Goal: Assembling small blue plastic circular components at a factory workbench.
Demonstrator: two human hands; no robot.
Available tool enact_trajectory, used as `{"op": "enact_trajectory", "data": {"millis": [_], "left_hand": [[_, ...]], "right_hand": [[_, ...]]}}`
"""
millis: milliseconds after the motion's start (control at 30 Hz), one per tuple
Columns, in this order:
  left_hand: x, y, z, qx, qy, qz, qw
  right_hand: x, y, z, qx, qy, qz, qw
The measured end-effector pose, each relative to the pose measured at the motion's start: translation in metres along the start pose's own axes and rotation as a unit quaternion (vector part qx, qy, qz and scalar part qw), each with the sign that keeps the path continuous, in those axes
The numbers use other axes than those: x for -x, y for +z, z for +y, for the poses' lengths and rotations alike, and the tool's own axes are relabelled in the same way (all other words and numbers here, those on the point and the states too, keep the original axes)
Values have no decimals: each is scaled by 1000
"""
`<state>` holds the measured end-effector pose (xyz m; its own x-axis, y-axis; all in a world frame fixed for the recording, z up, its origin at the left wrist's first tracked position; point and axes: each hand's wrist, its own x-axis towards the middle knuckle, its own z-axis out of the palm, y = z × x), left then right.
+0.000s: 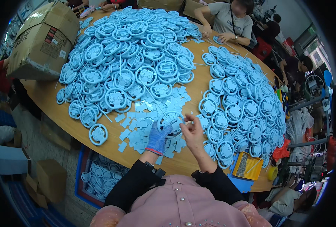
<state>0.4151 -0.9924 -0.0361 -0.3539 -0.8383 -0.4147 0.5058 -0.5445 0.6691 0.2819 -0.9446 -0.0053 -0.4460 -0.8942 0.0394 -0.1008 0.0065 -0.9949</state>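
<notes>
Low over the table's near edge, my left hand (157, 137), in a blue-purple glove, grips a light blue toy steering wheel (171, 119). My bare right hand (193, 132) is at the wheel's right rim with bent fingers, thumb and fingertips against it. Its other fingers curl in, and anything small between them is too small to make out. Beneath and around the held wheel lie many flat light blue plastic plates (139, 116). One loose toy steering wheel (98, 134) rests by itself to the left of the plates.
Big heaps of steering wheels rise at left (115, 56) and right (247, 109). A yellow tray (247, 166) of small metal parts sits front right, near yellow tape (272, 173). A cardboard box (43, 41) stands far left; a blue crate (79, 181) is below. A co-worker (232, 22) works opposite.
</notes>
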Motion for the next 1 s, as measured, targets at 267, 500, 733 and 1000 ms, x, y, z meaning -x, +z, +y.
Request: {"op": "enact_trajectory", "data": {"millis": [267,500,733,1000], "left_hand": [[0,-16,1,-89,-10,-84,993],[-1,1,9,-462,169,-70,868],[5,4,6,-280,18,-78,957],[-39,-101,34,-443,213,167,855]], "right_hand": [[-7,-21,23,13,104,-47,993],[4,-21,31,-164,264,-112,944],[9,-31,32,-121,264,-100,952],[-30,-173,35,-349,84,199,912]]}}
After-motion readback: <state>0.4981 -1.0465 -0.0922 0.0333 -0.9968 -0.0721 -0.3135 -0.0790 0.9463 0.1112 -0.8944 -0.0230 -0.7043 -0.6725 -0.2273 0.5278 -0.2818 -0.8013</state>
